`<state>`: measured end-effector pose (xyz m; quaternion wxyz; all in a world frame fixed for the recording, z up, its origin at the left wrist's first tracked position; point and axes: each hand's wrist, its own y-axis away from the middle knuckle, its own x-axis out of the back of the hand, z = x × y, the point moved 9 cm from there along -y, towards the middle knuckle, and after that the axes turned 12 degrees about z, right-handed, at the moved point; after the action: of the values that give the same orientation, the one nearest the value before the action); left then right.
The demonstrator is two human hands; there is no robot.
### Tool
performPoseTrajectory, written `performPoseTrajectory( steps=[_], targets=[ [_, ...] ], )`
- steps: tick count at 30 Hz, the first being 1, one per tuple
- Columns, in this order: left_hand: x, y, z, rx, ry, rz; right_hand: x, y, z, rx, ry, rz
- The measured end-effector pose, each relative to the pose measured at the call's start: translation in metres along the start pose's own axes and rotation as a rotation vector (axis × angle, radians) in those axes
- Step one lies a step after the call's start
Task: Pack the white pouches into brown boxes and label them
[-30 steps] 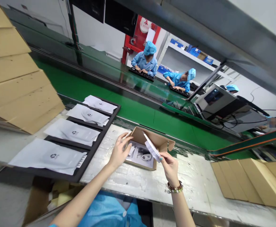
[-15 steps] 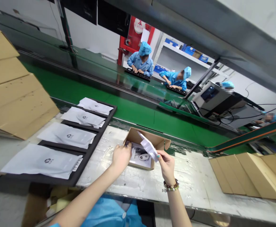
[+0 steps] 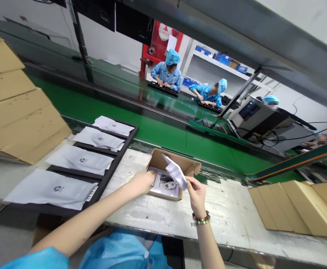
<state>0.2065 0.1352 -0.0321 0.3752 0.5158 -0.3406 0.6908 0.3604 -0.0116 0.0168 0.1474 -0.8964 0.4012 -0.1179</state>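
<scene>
A small open cardboard box (image 3: 163, 158) sits on the white worktop (image 3: 230, 216) in front of me, with a bagged dark part and white paper inside. My left hand (image 3: 143, 181) rests at the box's near left edge, fingers curled against it. My right hand (image 3: 195, 194) is beside the box's right corner and pinches a folded white paper leaflet (image 3: 175, 173) that slants up over the box.
A black tray (image 3: 111, 170) with several white pouches lies to the left. Stacks of flat cardboard stand at far left (image 3: 17, 101) and at right (image 3: 298, 209). Beyond the worktop runs a green conveyor belt (image 3: 163, 132); people in blue coats work on its far side.
My left hand has shifted from the box's inside left wall down to its near left edge. The right hand keeps holding the leaflet over the box, nearly still.
</scene>
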Motion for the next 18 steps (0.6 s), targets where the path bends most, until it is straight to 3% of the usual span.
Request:
performPoseTrajectory(
  steps=[5,11,18],
  targets=[
    [-0.011,-0.018,-0.006,-0.017,-0.032,-0.069,0.001,0.003,0.003,-0.011,-0.009,0.011],
    [-0.010,-0.017,-0.005,-0.077,-0.051,-0.012,0.003,0.004,0.003,-0.001,0.002,0.011],
    [-0.006,-0.005,0.014,-0.140,-0.060,0.098,0.001,0.004,0.002,0.039,0.039,0.002]
  ],
)
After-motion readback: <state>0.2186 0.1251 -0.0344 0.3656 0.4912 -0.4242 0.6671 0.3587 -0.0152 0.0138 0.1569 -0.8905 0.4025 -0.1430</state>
